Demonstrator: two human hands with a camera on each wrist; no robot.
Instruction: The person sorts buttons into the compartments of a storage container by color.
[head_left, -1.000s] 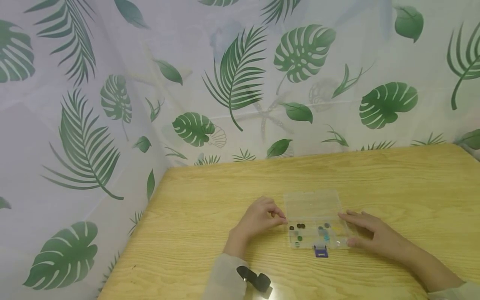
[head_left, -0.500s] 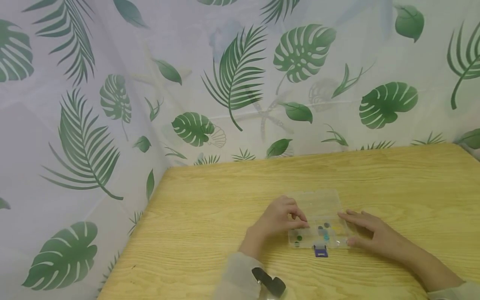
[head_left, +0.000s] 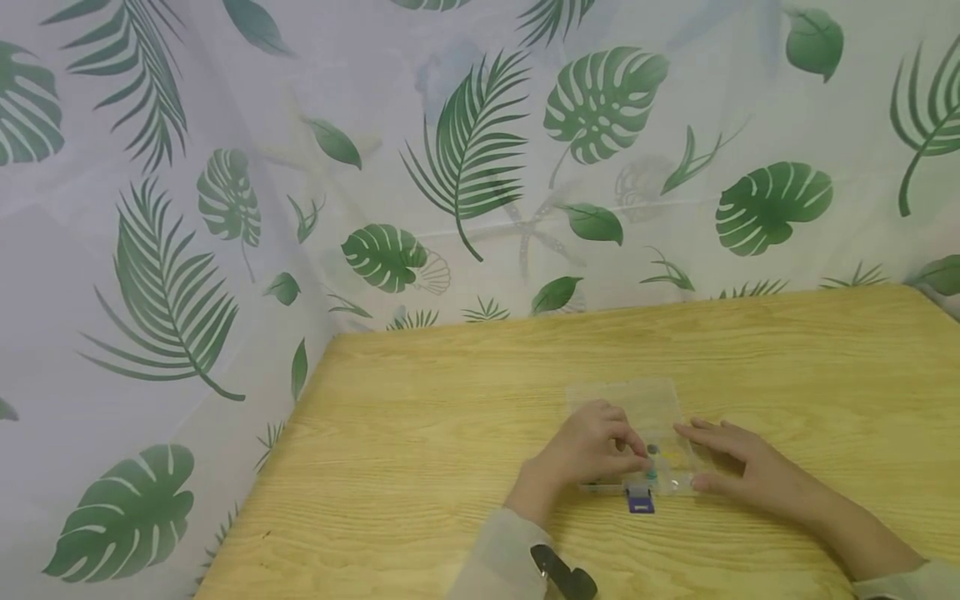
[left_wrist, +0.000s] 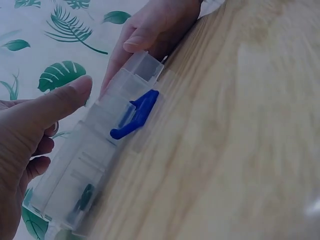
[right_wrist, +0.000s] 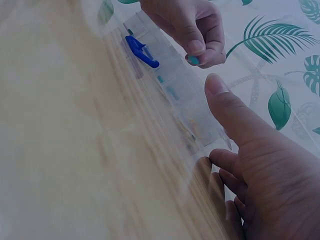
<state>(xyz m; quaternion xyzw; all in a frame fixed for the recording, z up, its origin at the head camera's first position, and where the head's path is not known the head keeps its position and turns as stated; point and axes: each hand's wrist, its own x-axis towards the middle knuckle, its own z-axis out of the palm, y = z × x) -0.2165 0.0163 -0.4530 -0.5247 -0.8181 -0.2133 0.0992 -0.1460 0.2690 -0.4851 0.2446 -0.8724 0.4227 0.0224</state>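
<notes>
A clear plastic compartment box [head_left: 682, 483] lies on the table with its lid [head_left: 651, 400] folded back and a blue latch [head_left: 641, 502] at the front. My left hand [head_left: 588, 446] is over the middle of the box, hiding its left compartments. In the right wrist view, that hand's thumb and forefinger pinch a small round turquoise piece [right_wrist: 193, 60]. With fingers extended, my right hand [head_left: 750, 471] rests at the box's right end. Dark green pieces [left_wrist: 85, 196] show through the box wall in the left wrist view. Yellow pieces [head_left: 675, 457] lie in a right compartment.
The wood-grain table [head_left: 450, 400] extends around the box. A white sheet [head_left: 480, 167] printed with green leaves hangs behind it and along the left side. A black strap [head_left: 562, 575] is on the left sleeve.
My left hand has moved right, from the box's left edge across the left compartments to its middle. My right hand has stayed at the right end.
</notes>
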